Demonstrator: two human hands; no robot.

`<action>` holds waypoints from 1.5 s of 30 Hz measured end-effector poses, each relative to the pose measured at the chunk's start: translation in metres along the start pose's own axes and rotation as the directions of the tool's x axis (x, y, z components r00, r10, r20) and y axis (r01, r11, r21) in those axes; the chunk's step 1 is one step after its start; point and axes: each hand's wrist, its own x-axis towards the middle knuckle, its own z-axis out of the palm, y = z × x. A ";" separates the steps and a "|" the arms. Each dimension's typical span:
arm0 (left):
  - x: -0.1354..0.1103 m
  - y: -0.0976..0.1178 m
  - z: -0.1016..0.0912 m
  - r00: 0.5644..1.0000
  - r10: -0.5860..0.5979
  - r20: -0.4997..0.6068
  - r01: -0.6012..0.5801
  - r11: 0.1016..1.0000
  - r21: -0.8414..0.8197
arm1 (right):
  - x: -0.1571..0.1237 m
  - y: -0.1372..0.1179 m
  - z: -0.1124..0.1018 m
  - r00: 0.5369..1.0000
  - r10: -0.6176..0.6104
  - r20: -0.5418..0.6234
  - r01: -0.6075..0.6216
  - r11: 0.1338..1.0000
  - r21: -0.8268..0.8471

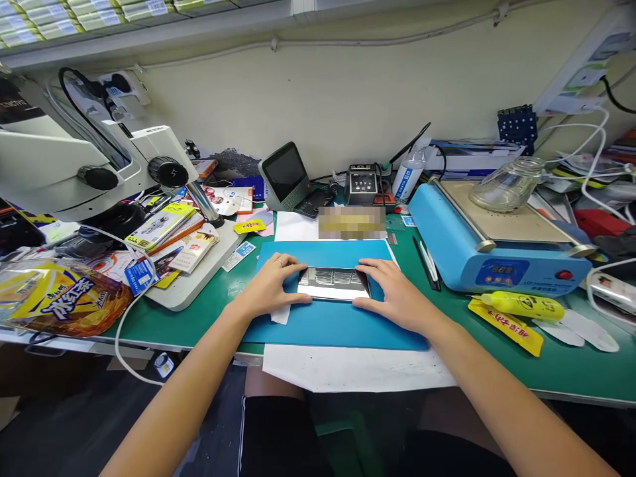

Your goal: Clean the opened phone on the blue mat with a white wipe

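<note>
A smartphone point(334, 290) lies sideways over the blue mat point(338, 328), its glossy face up with light reflections on it. My left hand point(268, 283) grips its left end, thumb at the near edge and fingers at the far edge; a ring shows on one finger. At the opposite end, my right hand point(395, 293) holds the phone the same way between thumb and fingers. A small white paper piece point(281, 314) sticks out beside my left thumb. Whether the phone rests on the mat or is slightly raised, I cannot tell.
To the left stand a microscope point(161, 156) and a drink bottle bag point(64, 298). A blue heating-plate machine point(447, 245) with a glass jar point(509, 185) sits right, near a yellow tube point(521, 306). Behind the mat are a smart display point(285, 175) and a soldering station point(365, 184).
</note>
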 end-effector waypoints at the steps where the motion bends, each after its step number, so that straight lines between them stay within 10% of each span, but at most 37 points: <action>1: 0.000 -0.001 0.001 1.000 -0.002 0.001 0.002 1.000 -0.001 | 0.000 0.000 0.000 1.000 0.003 0.003 -0.003 1.000 0.005; 45: 0.003 -0.005 0.007 1.000 0.007 -0.020 -0.007 1.000 0.004 | 0.003 0.001 0.000 1.000 0.031 0.003 -0.031 0.997 0.072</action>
